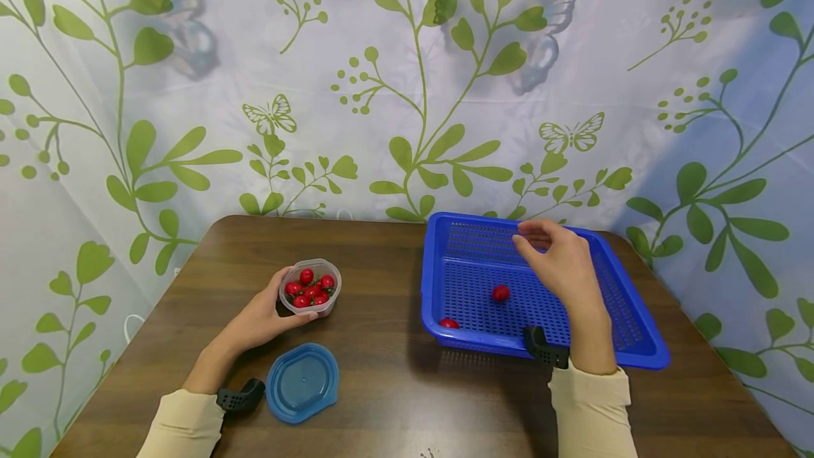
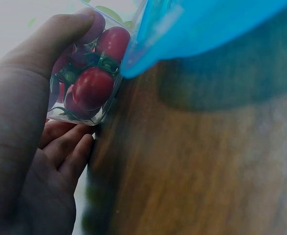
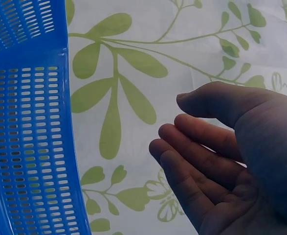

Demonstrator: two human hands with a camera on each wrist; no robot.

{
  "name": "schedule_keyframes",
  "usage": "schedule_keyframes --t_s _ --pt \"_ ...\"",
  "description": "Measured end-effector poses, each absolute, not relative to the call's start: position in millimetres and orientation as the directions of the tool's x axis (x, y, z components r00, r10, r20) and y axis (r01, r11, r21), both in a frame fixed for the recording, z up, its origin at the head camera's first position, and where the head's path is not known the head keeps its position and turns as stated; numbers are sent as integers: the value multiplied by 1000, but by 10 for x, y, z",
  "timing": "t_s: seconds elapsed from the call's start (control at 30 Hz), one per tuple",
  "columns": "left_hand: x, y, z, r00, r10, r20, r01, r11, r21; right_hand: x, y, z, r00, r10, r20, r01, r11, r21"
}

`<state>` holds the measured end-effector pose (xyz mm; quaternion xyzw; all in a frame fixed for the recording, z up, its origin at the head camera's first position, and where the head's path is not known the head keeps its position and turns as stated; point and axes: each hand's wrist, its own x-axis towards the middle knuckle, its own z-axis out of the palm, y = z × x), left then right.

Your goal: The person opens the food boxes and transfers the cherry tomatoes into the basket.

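Note:
In the head view my left hand grips a small clear plastic tub on the left of the table, thumb on its near side and fingers round the far side. Red cherry tomatoes with green stems fill it; the left wrist view shows several tomatoes through the tub wall. Over a blue perforated plastic basket, my right hand is raised with relaxed fingers and nothing in them. Inside the basket lie one cherry tomato near the middle and another tomato at the near left corner.
A blue plastic lid lies on the brown wooden table, close to my left wrist and nearer than the tub. Behind the table hangs a pale cloth printed with green leaves and butterflies. The basket spans much of the table's right side.

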<state>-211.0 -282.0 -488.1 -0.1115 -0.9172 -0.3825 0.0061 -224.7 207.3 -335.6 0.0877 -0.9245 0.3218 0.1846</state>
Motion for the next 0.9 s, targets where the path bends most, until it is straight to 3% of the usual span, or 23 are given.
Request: schedule_keyframes --t_s 0.9 --pt "-2115 -2824 -4891 -973 204 104 217 678 702 -2285 1541 -3406 -880 -118 461 -404 696 -594"
